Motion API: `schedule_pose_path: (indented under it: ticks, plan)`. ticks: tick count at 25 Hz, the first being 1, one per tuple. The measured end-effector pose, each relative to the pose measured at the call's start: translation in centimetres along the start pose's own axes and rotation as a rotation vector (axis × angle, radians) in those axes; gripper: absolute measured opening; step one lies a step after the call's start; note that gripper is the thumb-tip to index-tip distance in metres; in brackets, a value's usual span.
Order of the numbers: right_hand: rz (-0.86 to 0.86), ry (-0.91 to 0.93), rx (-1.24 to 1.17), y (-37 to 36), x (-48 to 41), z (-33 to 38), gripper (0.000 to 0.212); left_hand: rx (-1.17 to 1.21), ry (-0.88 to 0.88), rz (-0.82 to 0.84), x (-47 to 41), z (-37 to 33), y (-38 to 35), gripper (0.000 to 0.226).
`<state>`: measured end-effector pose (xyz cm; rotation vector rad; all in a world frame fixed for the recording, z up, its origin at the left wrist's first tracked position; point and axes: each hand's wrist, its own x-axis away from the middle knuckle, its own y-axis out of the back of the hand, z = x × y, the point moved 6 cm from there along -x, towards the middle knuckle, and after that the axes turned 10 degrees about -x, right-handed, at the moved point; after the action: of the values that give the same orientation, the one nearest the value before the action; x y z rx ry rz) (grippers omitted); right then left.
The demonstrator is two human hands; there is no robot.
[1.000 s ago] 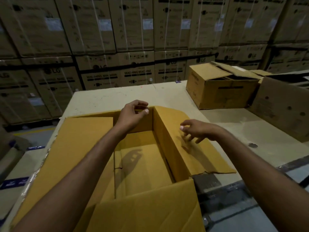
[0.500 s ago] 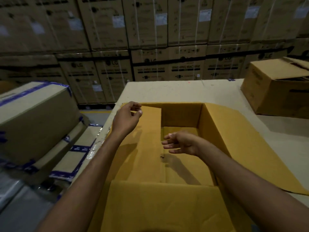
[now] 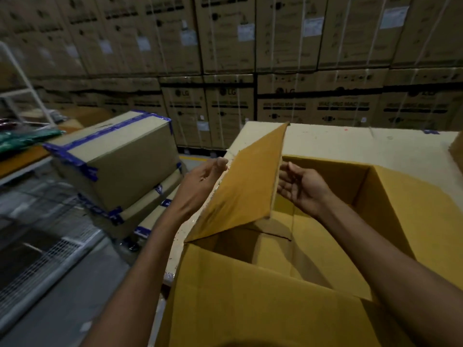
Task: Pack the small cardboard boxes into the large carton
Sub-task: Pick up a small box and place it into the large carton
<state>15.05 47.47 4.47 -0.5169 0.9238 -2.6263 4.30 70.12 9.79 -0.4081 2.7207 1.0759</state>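
The large carton [image 3: 390, 221] stands with its top open on the pale table [image 3: 350, 144], and its inside looks empty. Its left flap [image 3: 250, 181] is raised, tilted up and to the left. My left hand [image 3: 204, 179] is at the flap's outer side, thumb near its upper edge; the fingers behind it are hidden. My right hand [image 3: 300, 187] is on the inner side above the carton's inside, palm toward the flap, fingers relaxed and straight. No small cardboard box is in either hand.
A sealed box with blue tape [image 3: 112, 159] lies on a stack of flat taped cartons [image 3: 152, 204] left of the table. Tall printed appliance cartons [image 3: 275, 71] wall off the back. A metal grate floor [image 3: 37, 259] runs lower left. Another carton's corner [image 3: 457, 146] shows far right.
The view has swung left. The left flap, lying outward half a second ago, now stands raised. My right hand moved left to the flap's inner side.
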Motion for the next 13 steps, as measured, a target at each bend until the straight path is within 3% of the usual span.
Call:
schedule_pose_path:
  ticks: [3,6,9,11,13]
  plan:
    - [0.166,0.04,0.043,-4.5,-0.3,0.7,0.033,0.133,-0.133,0.188,2.7,-2.1,1.4,0.111]
    - [0.278,0.048,0.162,-7.9,-0.9,-0.1,0.037,0.11,-0.095,0.213,4.7,-2.5,2.8,0.069]
    - [0.257,0.049,0.293,-8.7,-1.5,-1.7,0.036,0.028,-0.05,-0.086,5.5,-1.4,4.5,0.046]
    - [0.205,0.026,0.391,-8.1,-1.5,-3.0,0.034,-0.092,-0.008,-0.369,6.1,-0.6,5.6,0.066]
    - [0.168,0.002,0.446,-6.9,-1.3,-4.1,0.031,-0.37,0.022,-0.677,7.0,-0.2,6.2,0.094]
